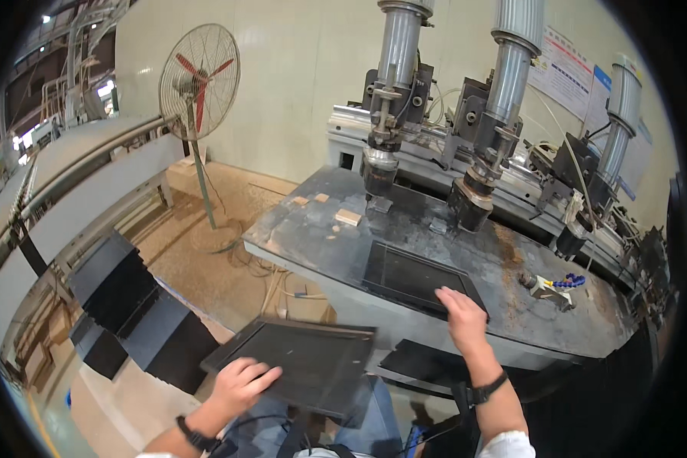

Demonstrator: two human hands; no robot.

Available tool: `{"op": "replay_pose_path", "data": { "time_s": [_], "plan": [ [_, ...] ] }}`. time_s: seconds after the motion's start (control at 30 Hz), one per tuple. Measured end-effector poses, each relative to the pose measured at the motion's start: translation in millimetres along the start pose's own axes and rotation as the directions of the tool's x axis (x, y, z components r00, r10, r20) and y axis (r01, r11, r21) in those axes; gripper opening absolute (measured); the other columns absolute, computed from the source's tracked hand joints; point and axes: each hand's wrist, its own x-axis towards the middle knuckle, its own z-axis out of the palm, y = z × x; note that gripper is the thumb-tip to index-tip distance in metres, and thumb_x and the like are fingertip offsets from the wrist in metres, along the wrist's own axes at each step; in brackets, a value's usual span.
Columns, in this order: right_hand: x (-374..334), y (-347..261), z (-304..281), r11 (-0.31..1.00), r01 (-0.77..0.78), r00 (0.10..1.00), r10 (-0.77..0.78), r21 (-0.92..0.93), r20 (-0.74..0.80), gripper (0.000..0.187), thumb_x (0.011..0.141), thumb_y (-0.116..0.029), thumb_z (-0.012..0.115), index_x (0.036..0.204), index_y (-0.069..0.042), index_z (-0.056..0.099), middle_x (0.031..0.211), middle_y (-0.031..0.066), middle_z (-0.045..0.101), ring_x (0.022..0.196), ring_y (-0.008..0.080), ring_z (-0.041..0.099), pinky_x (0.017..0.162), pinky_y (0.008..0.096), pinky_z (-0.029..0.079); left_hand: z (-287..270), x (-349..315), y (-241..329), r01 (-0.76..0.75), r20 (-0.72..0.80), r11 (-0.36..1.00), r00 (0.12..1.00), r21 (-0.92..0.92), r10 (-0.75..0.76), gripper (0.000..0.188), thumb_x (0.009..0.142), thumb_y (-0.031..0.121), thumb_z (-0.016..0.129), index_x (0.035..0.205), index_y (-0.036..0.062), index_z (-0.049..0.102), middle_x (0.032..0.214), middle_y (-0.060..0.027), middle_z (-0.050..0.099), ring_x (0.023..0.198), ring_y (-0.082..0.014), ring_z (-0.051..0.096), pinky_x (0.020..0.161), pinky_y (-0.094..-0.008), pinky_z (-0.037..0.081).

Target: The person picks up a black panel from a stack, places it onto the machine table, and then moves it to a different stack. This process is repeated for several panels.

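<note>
A: What does the frame hide?

B: The underside of the tilted black framed panel [301, 362], held in front of the person by the left grip [237, 385]. Its lower right edge blurs, and any fingers beneath it are out of sight. The forearms run off the lower edge, and the tops of two machine heads [380, 169] are cropped above.

A: And where does that panel sit in the left grip?

B: Pinched at its near left edge, with the hand at the corner and most of the panel reaching away to the right. It hangs before the grey surface [305, 244]; whether it touches anything below is hard to make out.

A: The right grip [464, 313]?

B: Fingers close together, extended over the right part of a second black framed panel [416, 276], which lies flat on the surface. The thumb is not clearly seen, so I cannot tell whether it pinches the panel or merely rests there. The hand covers part of the panel's right side.

A: The surroundings?

B: A pale wood block [349, 217] lies beyond the second panel, a blue segmented hose [569, 282] to the right. Stacked black panels [160, 328] stand at left, partly behind the held one.
</note>
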Motion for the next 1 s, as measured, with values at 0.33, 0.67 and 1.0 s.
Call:
{"op": "replay_pose_path", "data": {
  "time_s": [0.33, 0.67, 1.0],
  "plan": [
    [55.0, 54.6, 131.6, 0.988, -0.137, 0.933, 0.151, -0.066, 0.328, 0.056, 0.086, -0.047, 0.056, 0.126, -0.007, 0.054, 0.132, 0.0149, 0.052, 0.121, 0.0394, 0.047, 0.102, 0.0429, 0.039, -71.5, -102.8, 7.0, 0.49, -0.116, 0.811, 0.87, 0.319, -0.479, 0.03, 0.066, 0.002, 0.059, 0.095, 0.0073, 0.064, 0.084, -0.0087, 0.061, 0.078, -0.028, 0.06, 0.064, -0.038, 0.048],
    [75.6, 49.1, 128.3, 0.971, -0.233, 0.905, 0.195, 0.058, 0.378, 0.049, 0.083, -0.026, 0.064, 0.126, -0.004, 0.054, 0.133, 0.0146, 0.052, 0.125, 0.0354, 0.045, 0.103, 0.0426, 0.037, -156.2, -115.2, -113.4, 0.388, -0.178, 0.61, 0.909, 0.69, -0.377, 0.033, 0.07, 0.002, 0.06, 0.103, 0.0079, 0.065, 0.094, -0.0096, 0.063, 0.087, -0.0285, 0.062, 0.072, -0.0372, 0.05],
    [-23.9, 27.2, 27.7, 0.908, -0.415, 0.895, 0.396, 0.058, 0.205, 0.053, 0.085, -0.007, 0.061, 0.135, -0.004, 0.045, 0.137, 0.0179, 0.045, 0.129, 0.0352, 0.04, 0.107, 0.0409, 0.031, -166.5, -128.6, -362.4, 0.554, -0.325, 0.266, 0.744, 0.789, -0.584, 0.03, 0.08, 0.01, 0.052, 0.108, 0.0151, 0.06, 0.095, -0.0038, 0.059, 0.091, -0.024, 0.057, 0.073, -0.0353, 0.048]
  ]
}}
